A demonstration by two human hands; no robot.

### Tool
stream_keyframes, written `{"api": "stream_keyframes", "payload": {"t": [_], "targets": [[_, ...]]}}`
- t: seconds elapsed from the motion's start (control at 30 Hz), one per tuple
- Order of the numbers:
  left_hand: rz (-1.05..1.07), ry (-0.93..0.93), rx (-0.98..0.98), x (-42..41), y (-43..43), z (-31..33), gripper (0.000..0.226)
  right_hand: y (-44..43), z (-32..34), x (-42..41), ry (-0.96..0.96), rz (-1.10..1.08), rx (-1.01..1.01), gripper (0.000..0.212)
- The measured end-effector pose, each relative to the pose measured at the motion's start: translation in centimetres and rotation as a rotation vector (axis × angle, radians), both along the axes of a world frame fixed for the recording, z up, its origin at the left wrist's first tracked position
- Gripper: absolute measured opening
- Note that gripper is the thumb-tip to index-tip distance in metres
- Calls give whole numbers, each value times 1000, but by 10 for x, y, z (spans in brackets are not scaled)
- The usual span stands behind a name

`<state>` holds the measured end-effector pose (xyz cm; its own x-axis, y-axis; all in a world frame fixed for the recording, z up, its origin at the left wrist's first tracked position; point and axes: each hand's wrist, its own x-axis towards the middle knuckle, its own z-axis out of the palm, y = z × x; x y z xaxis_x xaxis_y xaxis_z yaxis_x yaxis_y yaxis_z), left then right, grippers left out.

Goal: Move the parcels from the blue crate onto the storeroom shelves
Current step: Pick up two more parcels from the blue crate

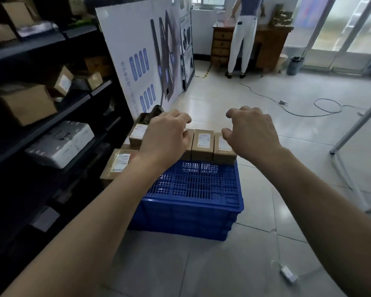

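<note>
A blue crate [193, 207] stands on the tiled floor beside dark shelves [58, 112]. Small brown cardboard parcels with white labels stand in a row at its far end; one parcel [202, 144] shows between my hands. More labelled parcels [118, 166] lie at the crate's left side. My left hand [166, 136] hovers over the left parcels of the row, fingers curled, holding nothing that I can see. My right hand [252, 131] hovers over the right parcel [224, 152] with fingers spread and bent. The crate's near half shows its bare grid floor.
The shelves on the left hold cardboard boxes [28, 103] and a white wrapped package [60, 143]. A large printed board [146, 54] leans beyond the crate. A person [243, 35] stands at a wooden dresser [223, 46]. Cables [308, 108] and a white adapter [288, 274] lie on the floor. A metal stand [351, 133] is at right.
</note>
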<state>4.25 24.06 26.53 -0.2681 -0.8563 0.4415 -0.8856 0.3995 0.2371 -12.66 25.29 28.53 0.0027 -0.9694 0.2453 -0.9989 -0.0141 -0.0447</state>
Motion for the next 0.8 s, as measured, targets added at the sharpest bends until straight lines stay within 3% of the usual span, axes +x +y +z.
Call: {"api": "stream_keyframes", "payload": {"t": [0.53, 0.8], "targets": [[-83, -63, 356, -63, -255, -93, 29, -209, -91, -93, -16, -192, 258, 39], [-78, -89, 464, -93, -339, -132, 33, -293, -139, -122, -135, -214, 328, 47]]}}
